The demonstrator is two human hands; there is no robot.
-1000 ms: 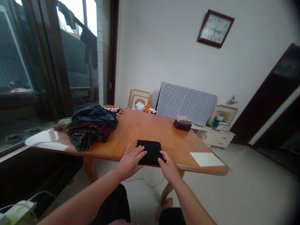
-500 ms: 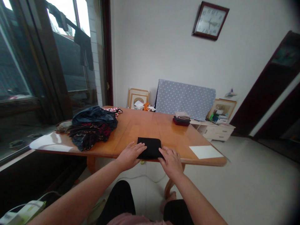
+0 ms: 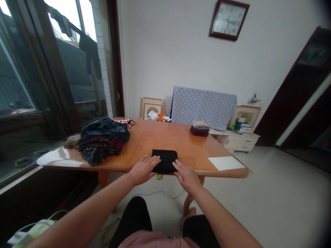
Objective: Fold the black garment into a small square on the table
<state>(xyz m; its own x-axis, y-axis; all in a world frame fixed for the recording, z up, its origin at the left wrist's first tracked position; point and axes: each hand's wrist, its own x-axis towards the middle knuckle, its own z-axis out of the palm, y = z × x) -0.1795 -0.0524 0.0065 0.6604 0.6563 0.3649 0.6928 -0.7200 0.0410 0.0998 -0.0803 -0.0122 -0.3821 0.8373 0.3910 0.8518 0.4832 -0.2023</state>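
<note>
A folded black garment (image 3: 164, 160) lies as a neat rectangle at the near edge of the wooden table (image 3: 155, 137). On its left side my left hand (image 3: 143, 168) rests with fingers stretched flat over the cloth. My right hand (image 3: 188, 176) touches the right edge with its fingers extended and slightly spread. Neither hand lifts the garment, and both thumbs sit low by the table's edge. To the left is a loose heap of dark clothes (image 3: 104, 137). Farther back on the right stands a small stack of folded clothes (image 3: 200, 128), with a striped one on top.
A white sheet (image 3: 226, 163) lies near the table's right corner. Behind the table are a grey-blue dotted cloth (image 3: 204, 106), a white cabinet (image 3: 241, 142) and leaning frames. Glass doors (image 3: 59, 69) stand at left, and a power strip (image 3: 31, 234) sits at lower left.
My right hand's fingers have shifted slightly inward along the garment's right edge. The left hand stays almost in place, and the view has tilted a little.
</note>
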